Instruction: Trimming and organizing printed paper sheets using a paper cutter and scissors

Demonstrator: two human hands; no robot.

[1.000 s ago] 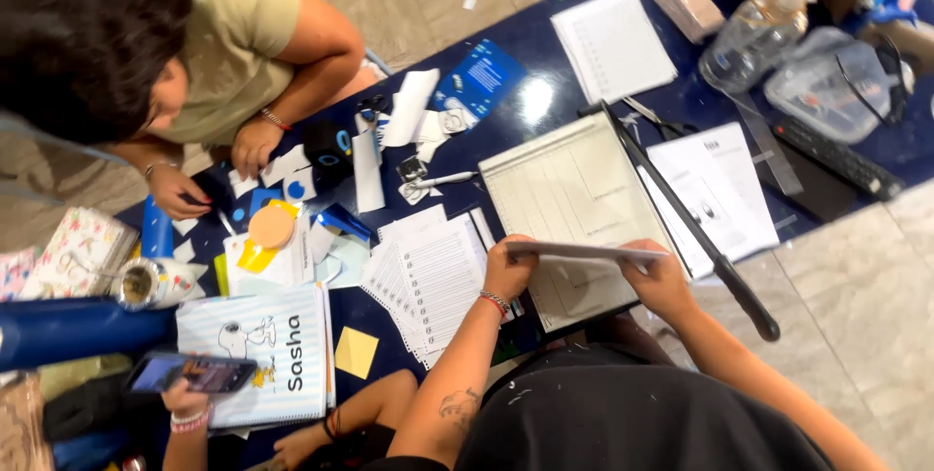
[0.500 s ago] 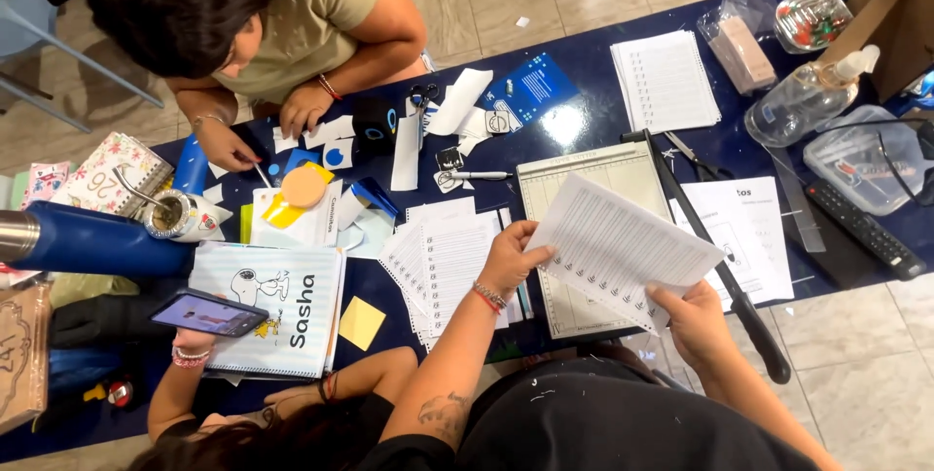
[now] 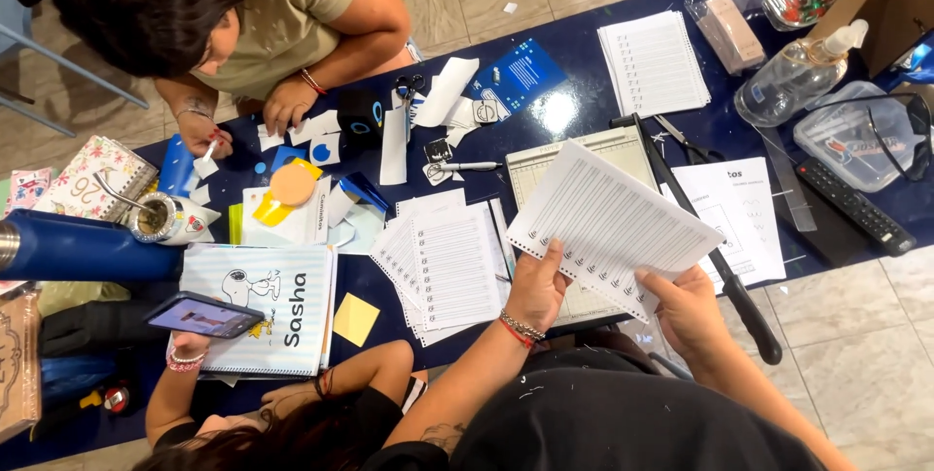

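White lined paper sheets (image 3: 615, 228), a thin stack, hang tilted above the grey paper trimmer (image 3: 584, 164) on the dark blue table (image 3: 574, 53) in the head view. Left hand (image 3: 537, 286) and right hand (image 3: 687, 313) both pinch the stack's lower edge, fingers closed.

A dark blue table (image 3: 574, 106) carries a paper trimmer (image 3: 545, 164), paper stacks (image 3: 652, 62), scissors (image 3: 410, 90) and a remote (image 3: 854, 205).

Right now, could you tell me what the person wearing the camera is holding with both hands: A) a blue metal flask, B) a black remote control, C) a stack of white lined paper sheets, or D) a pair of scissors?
C: the left hand and right hand both grip the lower edge of the stack of white lined paper sheets, above the paper trimmer.
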